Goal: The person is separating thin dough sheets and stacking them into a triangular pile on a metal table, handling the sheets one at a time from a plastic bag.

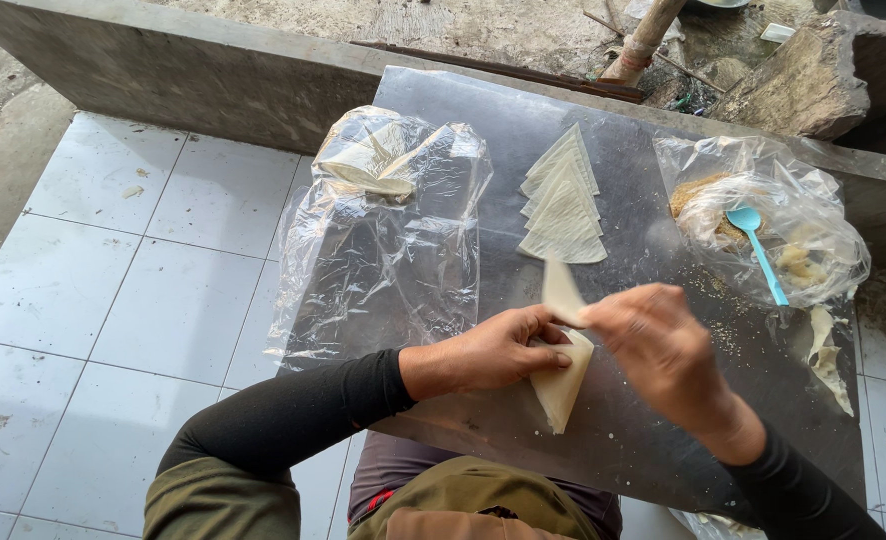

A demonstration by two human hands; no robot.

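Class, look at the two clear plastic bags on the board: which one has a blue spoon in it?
The bag on the right, holding crumbly filling and the blue spoon. The left bag holds only pale folded wrappers.

L hand (498,352) & R hand (653,345) pinching, wrists close.

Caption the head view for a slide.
Both hands, left hand and right hand, fold a pastry sheet over plastic sheeting.

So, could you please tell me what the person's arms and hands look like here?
Both arms wear snug black long sleeves ending at the wrists. The left hand and right hand are bare: no gloves, rings or watch visible. An olive-green garment covers the left upper arm.
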